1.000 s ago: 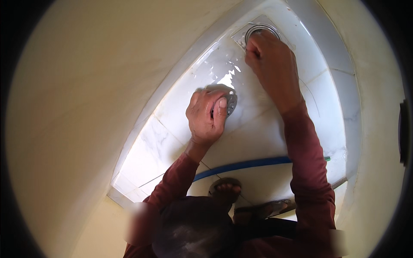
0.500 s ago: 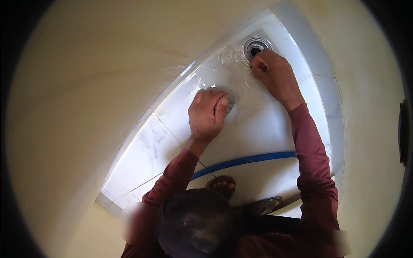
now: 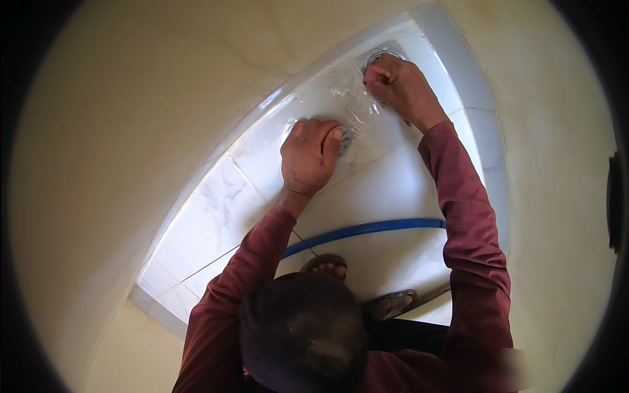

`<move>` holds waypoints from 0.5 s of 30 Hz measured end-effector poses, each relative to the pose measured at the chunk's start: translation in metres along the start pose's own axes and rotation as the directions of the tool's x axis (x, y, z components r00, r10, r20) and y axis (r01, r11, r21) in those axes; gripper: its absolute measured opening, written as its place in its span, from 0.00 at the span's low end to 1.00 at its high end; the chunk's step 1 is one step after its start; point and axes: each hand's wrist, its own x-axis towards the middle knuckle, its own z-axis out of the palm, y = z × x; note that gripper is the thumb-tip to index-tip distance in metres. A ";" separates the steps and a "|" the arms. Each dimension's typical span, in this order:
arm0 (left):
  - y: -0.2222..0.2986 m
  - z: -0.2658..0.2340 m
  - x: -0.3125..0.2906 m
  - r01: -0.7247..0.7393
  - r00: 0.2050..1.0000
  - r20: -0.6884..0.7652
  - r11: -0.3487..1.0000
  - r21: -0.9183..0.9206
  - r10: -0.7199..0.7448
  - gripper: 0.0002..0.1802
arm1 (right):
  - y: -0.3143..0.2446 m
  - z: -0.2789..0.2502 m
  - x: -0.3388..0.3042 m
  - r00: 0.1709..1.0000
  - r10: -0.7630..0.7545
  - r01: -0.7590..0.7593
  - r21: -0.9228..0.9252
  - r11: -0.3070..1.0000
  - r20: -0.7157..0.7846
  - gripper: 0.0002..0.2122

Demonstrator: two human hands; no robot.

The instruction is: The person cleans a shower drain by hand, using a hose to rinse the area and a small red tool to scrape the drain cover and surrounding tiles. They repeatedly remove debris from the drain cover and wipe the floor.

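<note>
My left hand (image 3: 306,156) is closed around the edge of a round grey metal drain cover (image 3: 346,142) with holes in it. Most of that cover is hidden under the fingers. Up in the far corner, my right hand (image 3: 407,88) reaches over the floor drain (image 3: 373,57), a metal ring set in a square plate. Its fingers are curled together at the drain, hiding the opening; whatever they grip, if anything, cannot be seen. Shallow rippling water (image 3: 363,108) lies on the tiles between the two hands.
A blue hose (image 3: 367,228) curves across the white marbled floor tiles (image 3: 223,190) in front of my sandalled feet (image 3: 327,267). Cream walls (image 3: 144,131) close in on both sides, with a grey-white tile skirting (image 3: 488,144) along the right one.
My right hand has moved farther over the drain, covering the dark opening that showed before. The whole view has shifted slightly. My left hand keeps its hold on the drain cover.
</note>
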 end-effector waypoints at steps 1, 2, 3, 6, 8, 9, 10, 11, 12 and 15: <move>-0.001 -0.001 -0.001 0.005 1.000 0.007 1.000 -0.003 -0.005 0.08 | 0.001 -0.001 -0.005 1.000 -0.009 0.009 -0.022 1.000 0.004 0.02; 0.000 0.000 -0.002 0.001 1.000 -0.016 1.000 -0.002 -0.001 0.08 | 0.002 -0.002 -0.007 1.000 -0.025 0.026 -0.041 0.999 0.004 0.03; 0.001 0.002 -0.002 -0.002 0.999 -0.038 1.000 0.000 0.002 0.08 | 0.002 -0.004 -0.008 0.999 -0.042 0.043 -0.060 0.997 0.005 0.03; 0.003 0.004 0.000 -0.002 0.999 -0.054 1.000 0.018 0.003 0.08 | 0.005 -0.007 -0.011 0.998 -0.064 0.063 -0.090 0.994 -0.009 0.03; 0.006 0.006 -0.002 0.009 0.999 -0.032 1.000 0.012 -0.009 0.08 | 0.004 -0.001 0.005 0.999 -0.036 0.035 -0.066 0.997 -0.012 0.03; 0.005 0.003 -0.002 0.020 0.999 -0.026 1.000 0.014 -0.020 0.08 | 0.002 0.001 0.014 0.999 -0.035 0.034 -0.049 0.998 -0.019 0.03; 0.005 0.001 -0.002 0.031 0.999 -0.020 0.999 0.015 -0.031 0.09 | 0.001 -0.001 0.013 0.999 -0.041 0.039 -0.059 0.997 -0.028 0.03; 0.004 0.000 -0.003 0.035 0.999 -0.022 0.999 0.014 -0.034 0.09 | 0.000 -0.001 0.011 0.998 -0.046 0.044 -0.069 0.997 -0.033 0.04; 0.004 0.000 -0.004 0.038 0.999 -0.024 0.999 0.012 -0.038 0.09 | 0.000 -0.001 0.007 0.998 -0.052 0.049 -0.078 0.996 -0.038 0.04; 0.004 0.003 -0.002 -0.001 0.999 -0.050 1.000 0.030 0.003 0.07 | 0.003 -0.008 -0.018 0.999 -0.042 0.044 -0.080 0.996 0.024 0.04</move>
